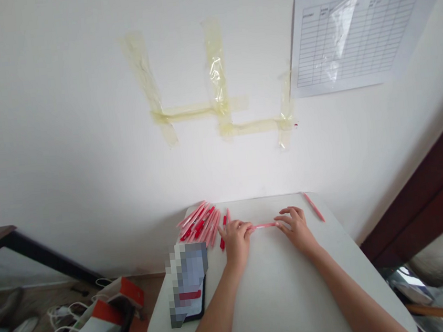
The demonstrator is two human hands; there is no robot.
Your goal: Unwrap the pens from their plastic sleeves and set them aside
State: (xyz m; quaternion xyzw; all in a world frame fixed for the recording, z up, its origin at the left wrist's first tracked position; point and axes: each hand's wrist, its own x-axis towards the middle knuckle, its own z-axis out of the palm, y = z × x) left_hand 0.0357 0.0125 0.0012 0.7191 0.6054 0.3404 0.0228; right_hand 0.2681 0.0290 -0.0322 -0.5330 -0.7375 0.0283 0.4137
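A slim pink pen (265, 226) lies level between my two hands, just above or on the white table; I cannot tell which. My left hand (237, 237) pinches its left end, and my right hand (294, 228) pinches the right end, with some of its fingers raised. Left of my left hand is a heap of pink pens with red parts (199, 224). Some red and pink pieces (225, 229) lie between that heap and my left hand, partly hidden by it. A single pink pen (314, 207) rests beyond my right hand, near the table's right edge.
A phone (198, 303), partly blurred out, lies at the left of the white table (282, 291). The wall behind carries yellowed tape (218, 76) and a printed sheet (354, 41). Orange-and-white boxes (103, 321) with cables stand on the floor at left.
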